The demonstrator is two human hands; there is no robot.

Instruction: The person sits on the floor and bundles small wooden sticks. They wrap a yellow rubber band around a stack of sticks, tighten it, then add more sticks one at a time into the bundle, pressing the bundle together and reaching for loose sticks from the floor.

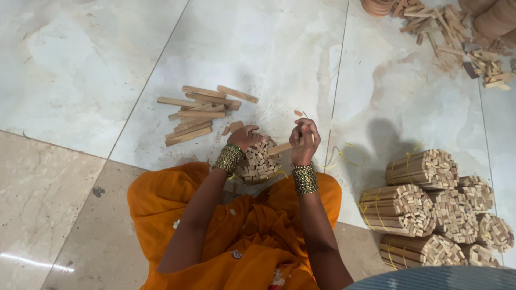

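Sticks [196, 114] and tied bundles [424, 207]: pale tan wood, yellow string. Garment [244, 236] is plain orange; bangles [305, 179] gold-green. Floor [80, 64] is white marble with beige veining, beige tiles nearer.

Just one view here, a head cam looking almost straight down from above the person's own lap, so there's no second view to share anything with. It sits close enough that both forearms run up from the bottom edge to the left hand [243, 137] and right hand [304, 140], which land about mid-frame on the upright bundle of sticks [259, 161]. The far side of the grip is up-frame, with the loose sticks [200, 113] up and left of it. Tied bundles [435, 209] lie down and right, pale marble floor [80, 64] all round.
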